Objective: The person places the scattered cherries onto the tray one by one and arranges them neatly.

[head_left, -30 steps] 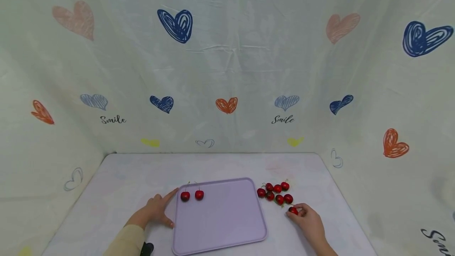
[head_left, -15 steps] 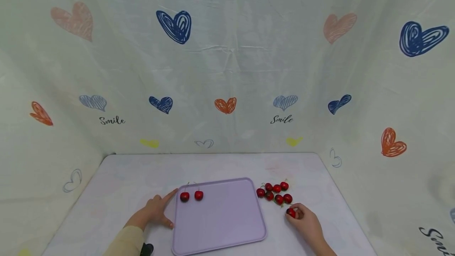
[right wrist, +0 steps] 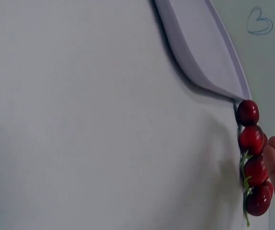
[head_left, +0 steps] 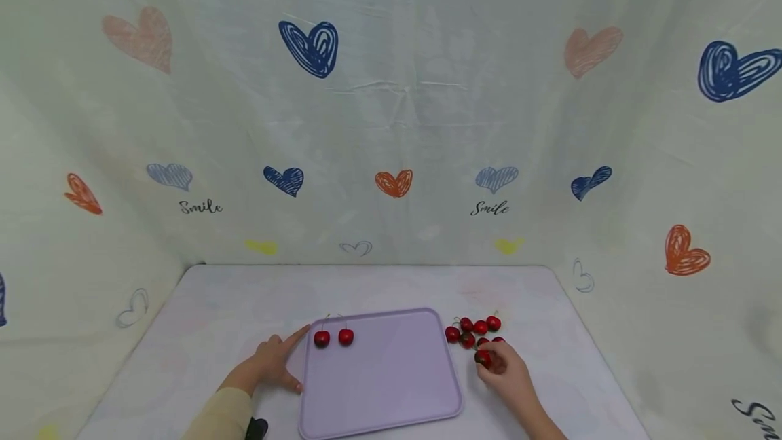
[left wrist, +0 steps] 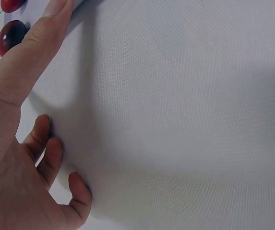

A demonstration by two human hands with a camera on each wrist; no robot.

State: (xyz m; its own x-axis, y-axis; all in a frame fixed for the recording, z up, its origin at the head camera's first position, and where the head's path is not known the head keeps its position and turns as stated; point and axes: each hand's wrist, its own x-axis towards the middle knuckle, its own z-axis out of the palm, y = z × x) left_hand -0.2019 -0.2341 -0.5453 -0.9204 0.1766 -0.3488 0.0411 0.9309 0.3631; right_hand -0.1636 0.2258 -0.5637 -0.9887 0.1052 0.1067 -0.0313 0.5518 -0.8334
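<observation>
Heart-printed cloth (head_left: 400,114) hangs behind the table (head_left: 391,287); right hand (head_left: 508,373) partly hides 2 cherries (head_left: 497,340).

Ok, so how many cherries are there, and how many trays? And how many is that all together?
Cherries: 10 (2 on the tray, 7 beside it, two of those partly hidden, and 1 in the right hand)
Tray: 1
Total: 11

And the right hand (head_left: 513,377) is on the move, carrying its pinched cherry (head_left: 482,358) closer to the tray (head_left: 381,375), fingers now partly covering two loose cherries (head_left: 498,340) right of that tray!
</observation>
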